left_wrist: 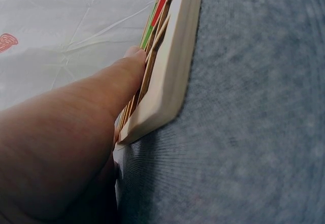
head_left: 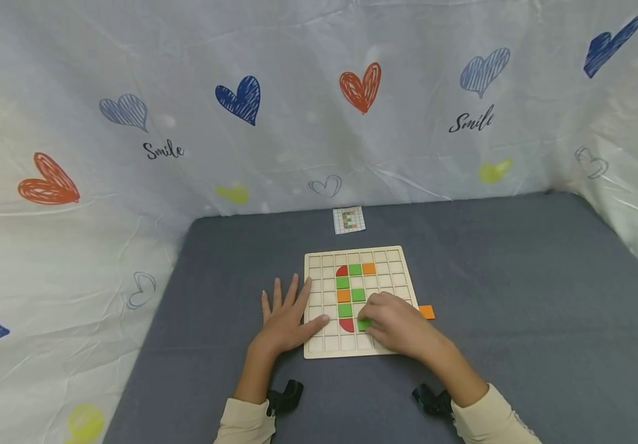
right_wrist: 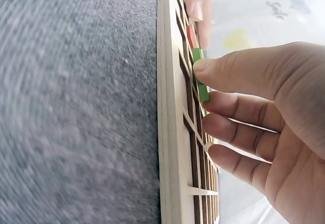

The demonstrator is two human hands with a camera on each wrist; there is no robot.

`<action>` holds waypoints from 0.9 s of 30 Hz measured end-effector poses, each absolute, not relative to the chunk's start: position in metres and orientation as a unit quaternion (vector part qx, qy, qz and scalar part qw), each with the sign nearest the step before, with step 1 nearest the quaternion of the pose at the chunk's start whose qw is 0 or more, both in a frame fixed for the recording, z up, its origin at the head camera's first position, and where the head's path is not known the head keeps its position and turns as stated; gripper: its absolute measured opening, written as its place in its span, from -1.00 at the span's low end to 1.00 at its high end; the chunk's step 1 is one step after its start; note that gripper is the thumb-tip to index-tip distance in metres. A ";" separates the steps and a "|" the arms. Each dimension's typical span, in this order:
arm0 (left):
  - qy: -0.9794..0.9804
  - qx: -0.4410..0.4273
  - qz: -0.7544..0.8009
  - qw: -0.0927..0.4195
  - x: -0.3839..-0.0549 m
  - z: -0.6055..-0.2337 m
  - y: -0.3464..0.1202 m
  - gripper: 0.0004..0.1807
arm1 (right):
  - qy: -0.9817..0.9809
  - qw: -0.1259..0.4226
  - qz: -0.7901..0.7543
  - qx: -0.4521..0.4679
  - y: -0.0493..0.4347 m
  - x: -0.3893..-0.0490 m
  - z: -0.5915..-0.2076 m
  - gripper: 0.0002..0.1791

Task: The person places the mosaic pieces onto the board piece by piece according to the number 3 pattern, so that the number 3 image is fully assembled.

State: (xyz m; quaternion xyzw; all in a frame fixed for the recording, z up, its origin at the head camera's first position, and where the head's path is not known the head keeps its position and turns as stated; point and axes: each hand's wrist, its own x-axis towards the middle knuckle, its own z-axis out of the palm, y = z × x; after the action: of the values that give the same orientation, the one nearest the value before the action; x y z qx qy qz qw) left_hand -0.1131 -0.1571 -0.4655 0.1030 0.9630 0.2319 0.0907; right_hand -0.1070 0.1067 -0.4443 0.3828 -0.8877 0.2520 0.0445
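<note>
A wooden grid board [head_left: 319, 346] lies on the dark cloth, with green, orange and red tiles set in some of its cells. My right hand [head_left: 399, 324] pinches a green square tile [right_wrist: 200, 76] between thumb and fingers, at a cell just right of the lower red quarter-round tile [head_left: 346, 325]. In the right wrist view the green tile stands a little proud of the grid. My left hand [head_left: 285, 324] lies with its fingers spread over the board's left edge, the thumb [left_wrist: 133, 61] resting on the grid.
A small pattern card [head_left: 349, 220] with a coloured grid lies behind the board. An orange tile [head_left: 426, 312] sits on the cloth by the board's right edge, partly behind my right hand. A white curtain [head_left: 296, 154] printed with hearts hangs behind the table.
</note>
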 end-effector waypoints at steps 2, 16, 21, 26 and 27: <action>0.963 0.103 0.231 0.091 -0.114 -0.465 -0.157 0.01 | -0.888 0.050 0.246 0.384 0.106 -0.107 -0.445 -0.82; 0.962 0.105 0.235 0.091 -0.112 -0.467 -0.158 0.01 | -0.891 0.053 0.237 0.382 0.103 -0.107 -0.450 -0.83; 0.962 0.103 0.234 0.093 -0.113 -0.468 -0.158 0.02 | -0.888 0.054 0.247 0.384 0.104 -0.108 -0.450 -0.83; 0.963 0.104 0.231 0.095 -0.114 -0.469 -0.158 0.03 | -0.885 0.047 0.261 0.383 0.113 -0.110 -0.445 -0.85; 0.963 0.105 0.231 0.094 -0.114 -0.469 -0.158 0.03 | -0.887 0.046 0.264 0.377 0.118 -0.111 -0.443 -0.84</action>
State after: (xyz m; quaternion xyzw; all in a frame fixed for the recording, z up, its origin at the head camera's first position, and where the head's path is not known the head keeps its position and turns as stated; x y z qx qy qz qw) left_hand -0.1143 -0.1584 -0.4690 0.1051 0.9626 0.2313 0.0942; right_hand -0.1109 0.1175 -0.4427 0.3769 -0.8867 0.2638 0.0463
